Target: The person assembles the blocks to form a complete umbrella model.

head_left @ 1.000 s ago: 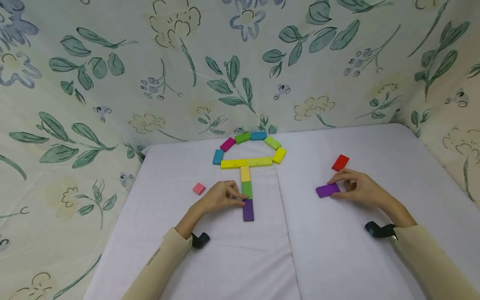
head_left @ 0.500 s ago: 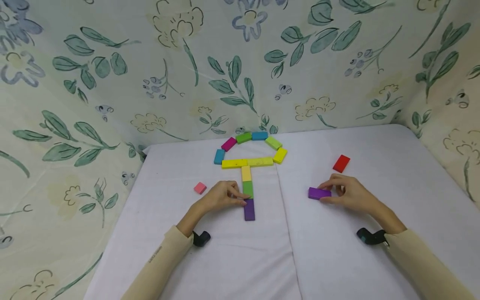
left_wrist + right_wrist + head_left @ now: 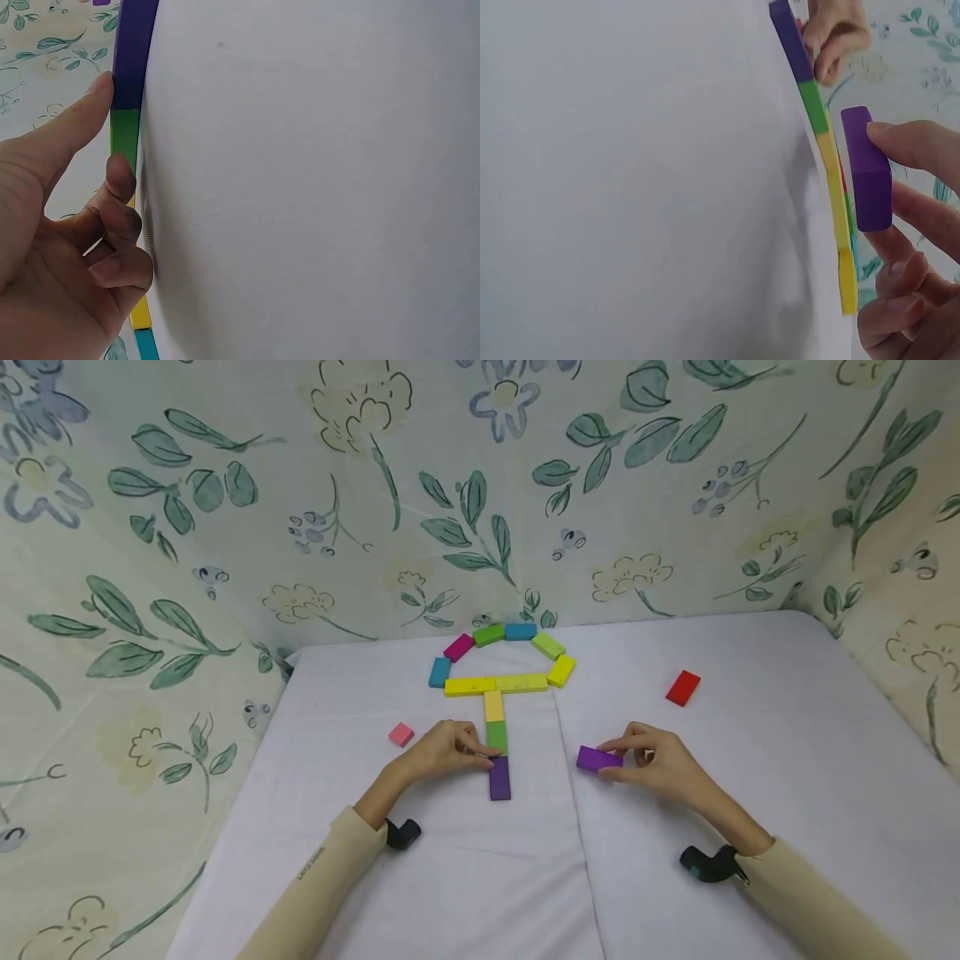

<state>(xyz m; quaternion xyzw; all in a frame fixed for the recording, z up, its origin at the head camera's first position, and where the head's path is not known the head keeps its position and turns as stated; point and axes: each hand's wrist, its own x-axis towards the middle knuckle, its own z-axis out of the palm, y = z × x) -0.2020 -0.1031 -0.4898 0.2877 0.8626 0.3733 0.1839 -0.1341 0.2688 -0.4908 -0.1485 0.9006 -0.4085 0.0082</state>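
My right hand (image 3: 660, 764) pinches a bright purple block (image 3: 590, 758) between thumb and fingers, right of the column. In the right wrist view the thumb presses one face of this purple block (image 3: 870, 172). My left hand (image 3: 438, 752) rests beside the column, thumb and index fingertips touching it where a green block (image 3: 497, 737) meets a dark purple block (image 3: 499, 779). In the left wrist view the thumb lies against the dark purple block (image 3: 135, 60) and the other fingers are bent. Above the green block, a pale yellow block (image 3: 493, 706) meets two yellow blocks (image 3: 469, 687) lying crosswise.
An arch of coloured blocks, including a magenta block (image 3: 459, 647) and a blue block (image 3: 521, 632), tops the crosswise pair. A pink block (image 3: 401, 734) lies left, a red block (image 3: 683, 688) far right. White cloth (image 3: 675, 910) covers the table, with floral fabric (image 3: 360, 527) behind.
My right hand has moved left and slightly nearer with the bright purple block, away from the red block toward the column. The left hand stays by the column.
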